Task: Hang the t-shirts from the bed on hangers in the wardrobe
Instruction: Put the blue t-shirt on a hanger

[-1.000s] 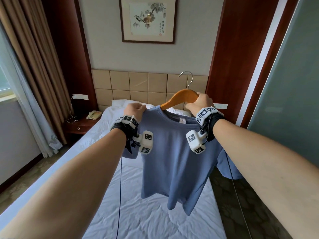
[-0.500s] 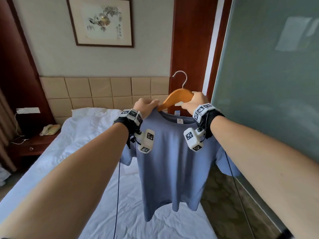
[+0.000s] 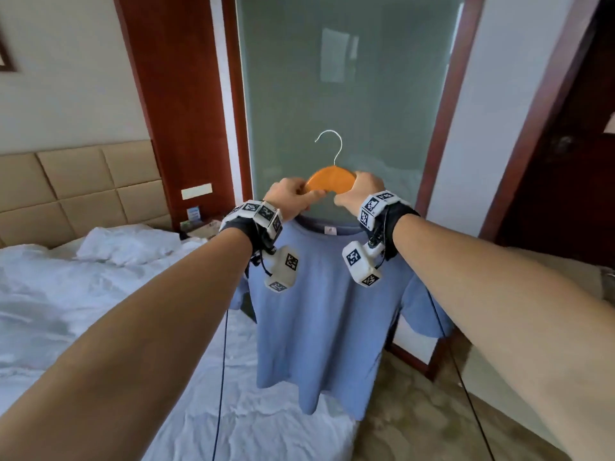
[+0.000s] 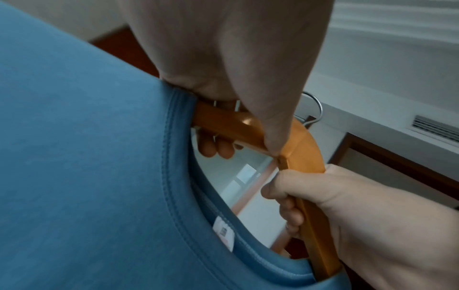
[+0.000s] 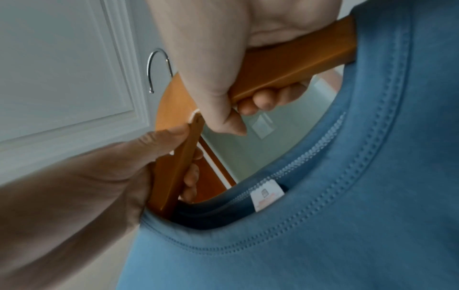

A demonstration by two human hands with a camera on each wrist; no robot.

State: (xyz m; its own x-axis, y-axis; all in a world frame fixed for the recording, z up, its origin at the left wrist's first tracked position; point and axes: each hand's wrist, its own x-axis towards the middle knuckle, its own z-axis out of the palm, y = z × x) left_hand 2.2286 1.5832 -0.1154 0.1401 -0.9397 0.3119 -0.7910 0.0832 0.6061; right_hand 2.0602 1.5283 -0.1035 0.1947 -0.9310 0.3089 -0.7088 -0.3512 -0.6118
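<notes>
A blue t-shirt (image 3: 319, 311) hangs from an orange wooden hanger (image 3: 329, 181) with a metal hook (image 3: 329, 141), held up in front of me. My left hand (image 3: 293, 197) grips the hanger's left arm just above the collar. My right hand (image 3: 359, 191) grips the right arm. In the left wrist view my left hand (image 4: 223, 141) curls its fingers round the wood (image 4: 303, 149) above the neckline (image 4: 174, 176). In the right wrist view my right hand (image 5: 248, 102) wraps round the hanger (image 5: 285, 64). The hanger's shoulders are hidden inside the shirt.
A frosted glass panel (image 3: 349, 78) in a red-brown wooden frame stands straight ahead. The white bed (image 3: 83, 294) lies at left below the padded headboard (image 3: 83, 184). A dark doorway (image 3: 565, 161) opens at right. Patterned floor (image 3: 416, 410) runs beside the bed.
My view has swung right, from the headboard to the glass panel, carrying the shirt along. My left hand has shifted from the shirt's shoulder onto the hanger beside the collar.
</notes>
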